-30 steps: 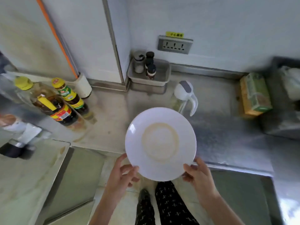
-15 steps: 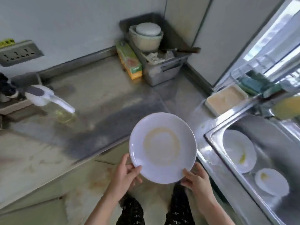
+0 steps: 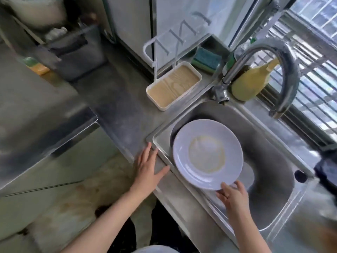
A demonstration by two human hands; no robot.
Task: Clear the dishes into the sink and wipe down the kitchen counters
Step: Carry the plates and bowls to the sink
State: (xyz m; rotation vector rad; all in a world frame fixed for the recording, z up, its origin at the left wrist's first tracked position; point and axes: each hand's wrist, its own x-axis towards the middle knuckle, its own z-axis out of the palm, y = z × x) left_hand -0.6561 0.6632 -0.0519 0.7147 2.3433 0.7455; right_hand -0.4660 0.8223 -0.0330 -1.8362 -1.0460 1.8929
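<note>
Fingers [image 3: 224, 189] of the right hand [image 3: 235, 198] pinch the near rim of the white plate [image 3: 207, 154], thumb on top and the other fingers tucked beneath. This hand alone carries it. Half a second ago both hands held the plate out over the floor, short of the counter's edge. Now the left hand [image 3: 147, 168] has let go and lies flat, fingers spread wide, on the counter edge [image 3: 127, 136] at the near-left corner of the sink [image 3: 269, 167]. The plate has crossed the rim and hangs over the left half of the steel basin, tilted slightly. I cannot tell whether its far edge already touches the basin wall.

For the task this looks like the last stretch of clearing one dish: the carry is done, and only lowering and letting go remain. A pale disc [image 3: 249, 173] shows just past the plate's right edge, probably another plate already lying in the basin. The held plate would then likely land partly on it and should go down gently.

The plate is round and glossy, with a broad rim and a shallow well. A tan ring of dried residue marks the well. The faucet [image 3: 280, 57] arches over the far side, clear of the plate.
</note>
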